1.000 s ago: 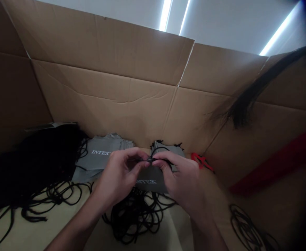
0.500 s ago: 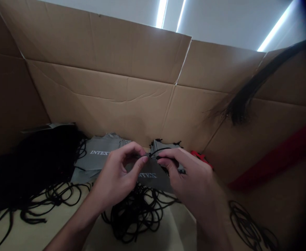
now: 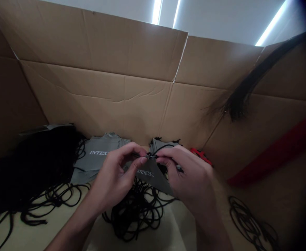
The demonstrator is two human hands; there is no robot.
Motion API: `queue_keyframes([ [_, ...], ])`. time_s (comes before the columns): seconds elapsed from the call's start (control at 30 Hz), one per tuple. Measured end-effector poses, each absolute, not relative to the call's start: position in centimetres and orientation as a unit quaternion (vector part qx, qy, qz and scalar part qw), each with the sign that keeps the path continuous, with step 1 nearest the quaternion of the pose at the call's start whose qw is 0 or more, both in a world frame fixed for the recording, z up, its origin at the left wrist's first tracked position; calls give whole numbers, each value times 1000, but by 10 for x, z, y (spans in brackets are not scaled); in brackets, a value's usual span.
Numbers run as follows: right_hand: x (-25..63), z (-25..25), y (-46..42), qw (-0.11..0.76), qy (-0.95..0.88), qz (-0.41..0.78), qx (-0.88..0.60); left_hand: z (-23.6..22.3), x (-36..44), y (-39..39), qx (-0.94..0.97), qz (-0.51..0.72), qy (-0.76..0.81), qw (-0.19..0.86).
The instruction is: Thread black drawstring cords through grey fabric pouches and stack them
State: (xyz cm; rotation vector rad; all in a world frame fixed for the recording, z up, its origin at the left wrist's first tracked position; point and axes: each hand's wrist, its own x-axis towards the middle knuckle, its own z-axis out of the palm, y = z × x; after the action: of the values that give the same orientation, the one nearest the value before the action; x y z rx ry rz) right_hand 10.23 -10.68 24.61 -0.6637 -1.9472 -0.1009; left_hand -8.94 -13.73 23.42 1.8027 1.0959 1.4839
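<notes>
Both my hands are raised over a heap of black cords [image 3: 134, 212]. My left hand [image 3: 115, 179] pinches the top edge of a small grey pouch [image 3: 153, 176] printed INTEX, thumb and forefinger closed. My right hand [image 3: 188, 179] pinches a thin black drawstring [image 3: 160, 150] at the same spot, and the cord loops up from the pouch's mouth. The fingertips of the two hands almost touch. The pouch hangs down between them.
More grey INTEX pouches [image 3: 97, 158] lie stacked behind, left. A dark pile of black cords [image 3: 30, 164] fills the far left; another coil [image 3: 246, 223] lies right. A red item [image 3: 201, 157] sits by the cardboard walls [image 3: 121, 101]. Dark hair [image 3: 243, 94] hangs upper right.
My hands have risen slightly and stayed pinched together at the pouch's mouth. The pouch has tilted, its lower corner swinging down to the right.
</notes>
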Motion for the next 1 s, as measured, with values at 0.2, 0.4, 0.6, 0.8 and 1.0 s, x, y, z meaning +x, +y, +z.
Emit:
queue_keyframes([
  [0.2, 103, 248, -109, 510, -813, -43, -277, 233, -89, -139, 668, 560, 401, 282],
  [0.4, 102, 248, -110, 506, -816, -38, -277, 232, -90, -138, 673, 553, 406, 277],
  [0.6, 103, 247, -110, 505, -817, -37, -275, 231, -90, -137, 673, 552, 409, 274],
  [0.8, 103, 248, -110, 500, -819, -29, -281, 233, -89, -137, 676, 550, 411, 270],
  [1.0, 104, 248, -110, 496, -821, -29, -281, 234, -89, -137, 681, 542, 418, 260],
])
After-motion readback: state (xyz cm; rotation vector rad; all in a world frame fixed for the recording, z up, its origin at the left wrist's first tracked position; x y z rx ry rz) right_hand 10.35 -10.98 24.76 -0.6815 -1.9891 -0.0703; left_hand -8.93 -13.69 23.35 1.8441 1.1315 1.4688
